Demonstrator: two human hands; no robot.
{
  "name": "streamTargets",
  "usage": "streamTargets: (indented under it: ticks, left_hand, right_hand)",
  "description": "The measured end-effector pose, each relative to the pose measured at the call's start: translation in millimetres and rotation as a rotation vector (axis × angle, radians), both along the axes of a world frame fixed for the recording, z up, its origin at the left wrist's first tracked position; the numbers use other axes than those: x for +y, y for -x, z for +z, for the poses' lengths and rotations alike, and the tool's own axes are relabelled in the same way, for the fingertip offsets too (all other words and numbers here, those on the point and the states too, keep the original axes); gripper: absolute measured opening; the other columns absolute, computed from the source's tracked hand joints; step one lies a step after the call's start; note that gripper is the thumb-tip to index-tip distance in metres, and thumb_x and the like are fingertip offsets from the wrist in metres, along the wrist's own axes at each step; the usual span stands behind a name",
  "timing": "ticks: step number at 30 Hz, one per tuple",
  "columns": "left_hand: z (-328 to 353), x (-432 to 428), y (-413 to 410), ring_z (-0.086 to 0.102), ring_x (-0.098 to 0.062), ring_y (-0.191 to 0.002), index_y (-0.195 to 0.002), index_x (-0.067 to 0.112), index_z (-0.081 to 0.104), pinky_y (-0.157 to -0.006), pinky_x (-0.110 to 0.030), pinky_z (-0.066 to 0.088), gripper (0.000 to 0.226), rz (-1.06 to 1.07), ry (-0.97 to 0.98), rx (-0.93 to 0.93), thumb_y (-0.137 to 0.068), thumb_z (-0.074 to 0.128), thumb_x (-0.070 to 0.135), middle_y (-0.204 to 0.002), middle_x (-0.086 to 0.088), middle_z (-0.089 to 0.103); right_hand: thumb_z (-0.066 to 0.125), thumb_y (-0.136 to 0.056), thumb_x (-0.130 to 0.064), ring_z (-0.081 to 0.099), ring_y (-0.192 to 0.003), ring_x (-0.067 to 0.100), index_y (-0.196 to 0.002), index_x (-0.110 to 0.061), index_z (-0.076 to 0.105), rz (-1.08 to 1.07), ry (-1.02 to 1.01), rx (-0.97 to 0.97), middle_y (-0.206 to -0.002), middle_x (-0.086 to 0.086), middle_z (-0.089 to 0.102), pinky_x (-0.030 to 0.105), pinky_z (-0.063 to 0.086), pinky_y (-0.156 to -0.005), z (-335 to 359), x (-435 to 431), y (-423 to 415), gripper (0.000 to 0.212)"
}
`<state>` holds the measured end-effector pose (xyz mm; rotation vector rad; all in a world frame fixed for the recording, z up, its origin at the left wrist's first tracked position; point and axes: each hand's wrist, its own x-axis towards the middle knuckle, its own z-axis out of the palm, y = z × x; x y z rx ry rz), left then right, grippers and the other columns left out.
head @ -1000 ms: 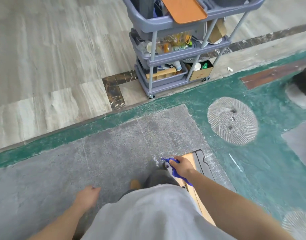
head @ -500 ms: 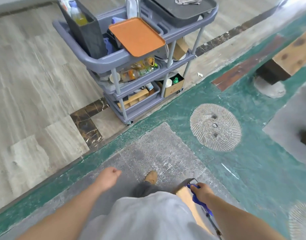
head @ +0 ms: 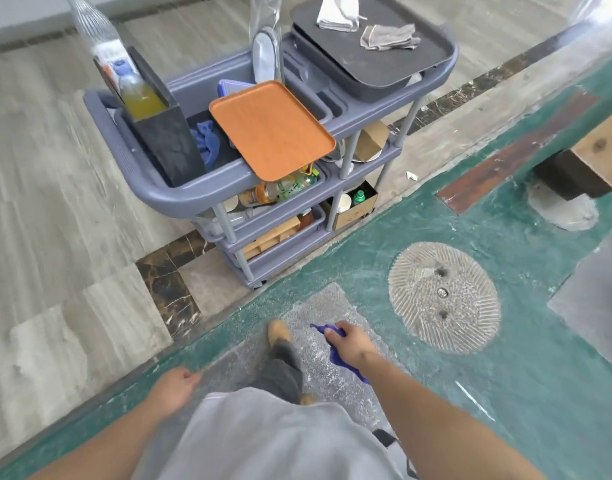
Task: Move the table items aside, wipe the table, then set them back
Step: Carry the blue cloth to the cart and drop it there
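I am standing on a grey and green floor, looking down at my legs. My right hand (head: 349, 342) is shut on a blue cloth (head: 342, 360) that hangs below the fist. My left hand (head: 174, 388) swings at my side with its fingers curled and nothing in it. Ahead stands a grey three-tier cart (head: 180, 199). An orange tray (head: 270, 128) lies on its top tier beside a dark grey tray (head: 377, 60) with two crumpled rags. No table top is in view.
The cart also holds a black bin (head: 167, 140) with bottles, another blue cloth (head: 205, 140), and bottles, cups and boxes on the lower tiers. A round ribbed floor plate (head: 443, 296) lies to the right. A wooden bench end (head: 595, 150) stands at far right.
My view has lifted and moved toward the cart, which now fills the upper frame. My right hand has swung forward with the blue cloth; the wooden board seen beside my leg has gone from view.
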<state>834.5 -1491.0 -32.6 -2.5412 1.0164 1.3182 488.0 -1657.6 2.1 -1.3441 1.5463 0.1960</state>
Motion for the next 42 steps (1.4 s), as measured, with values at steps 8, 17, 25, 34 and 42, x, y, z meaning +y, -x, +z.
streamTargets:
  ticks: [8,17,25,34,42]
  left_hand:
    - [-19,-84,-20,0.061,-0.024,-0.074,-0.067,0.018,0.052,-0.074,-0.035,0.048,0.038,0.088,-0.046,0.046,-0.105,0.050,0.026,-0.076,-0.004,0.058]
    - [58,-248,19,0.064,-0.008,-0.083,-0.093,0.025,0.068,-0.079,-0.033,0.051,0.015,0.144,0.405,0.126,-0.100,0.058,0.034,-0.090,0.011,0.068]
    - [112,-341,20,0.057,-0.020,-0.100,-0.112,0.017,0.066,-0.090,-0.040,0.048,0.019,0.227,0.836,-0.226,-0.096,0.065,0.028,-0.113,0.004,0.058]
    - [80,-373,23,0.044,-0.033,-0.137,-0.134,0.014,0.062,-0.110,-0.056,0.038,0.043,0.184,0.703,-0.512,-0.095,0.066,0.032,-0.144,-0.011,0.052]
    - [84,-378,33,0.041,-0.031,-0.143,-0.139,0.015,0.059,-0.115,-0.052,0.037,0.045,0.202,0.640,-0.549,-0.097,0.064,0.031,-0.148,-0.009,0.050]
  right_hand:
    - [0.055,-0.105,-0.039,0.059,-0.082,0.024,-0.108,-0.012,0.064,0.059,0.045,-0.071,-0.092,0.009,0.068,0.033,0.043,-0.075,4,-128,-53,0.028]
    - [0.061,-0.100,-0.043,0.073,-0.094,0.037,-0.095,-0.025,0.070,-0.026,0.037,0.069,-0.091,0.008,0.077,0.039,0.056,-0.086,-28,-225,-2,0.021]
    - [0.062,-0.102,-0.034,0.069,-0.084,0.031,-0.088,-0.020,0.067,-0.117,0.052,0.087,-0.085,0.009,0.075,0.041,0.055,-0.085,-16,-278,37,0.020]
    - [0.061,-0.105,-0.026,0.063,-0.067,0.018,-0.091,-0.022,0.070,-0.138,0.222,-0.286,-0.080,0.015,0.073,0.035,0.051,-0.069,82,-362,14,0.017]
    - [0.062,-0.104,-0.022,0.063,-0.114,0.001,-0.129,-0.026,0.070,0.163,0.473,-0.622,-0.121,-0.010,0.069,0.013,0.044,-0.098,170,-439,-80,0.026]
